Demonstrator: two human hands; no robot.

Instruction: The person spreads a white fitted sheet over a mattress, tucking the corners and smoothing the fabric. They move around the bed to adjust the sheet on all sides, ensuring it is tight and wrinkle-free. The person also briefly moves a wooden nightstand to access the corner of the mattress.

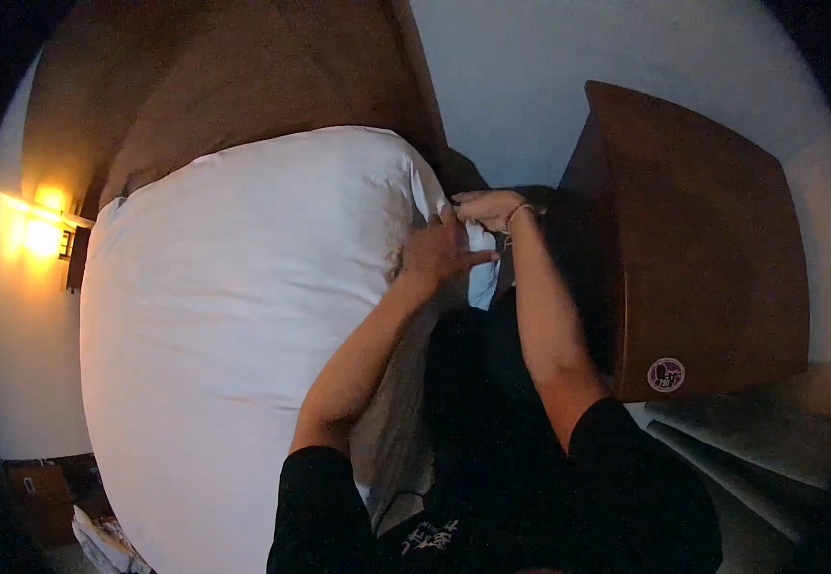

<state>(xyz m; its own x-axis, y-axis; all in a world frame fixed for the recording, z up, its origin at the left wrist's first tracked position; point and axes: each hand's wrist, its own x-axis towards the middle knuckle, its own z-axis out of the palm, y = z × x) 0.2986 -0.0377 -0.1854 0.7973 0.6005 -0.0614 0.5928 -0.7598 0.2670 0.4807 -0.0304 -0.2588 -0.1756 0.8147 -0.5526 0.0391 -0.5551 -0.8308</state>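
A white sheet covers the mattress of a bed, with wrinkles gathered near its far right corner. My left hand lies against the mattress side by that corner, thumb and index finger stretched apart. Just beyond it, my right hand is bent at the wrist, its fingers closed at the sheet's edge; their tips are partly hidden. A loose white flap of the sheet hangs down below the two hands.
A brown headboard rises behind the bed. Close on the right stands a dark brown wooden cabinet bearing a round sticker, leaving a narrow gap beside the bed. A lit wall lamp glows at far left. Crumpled cloth lies at lower left.
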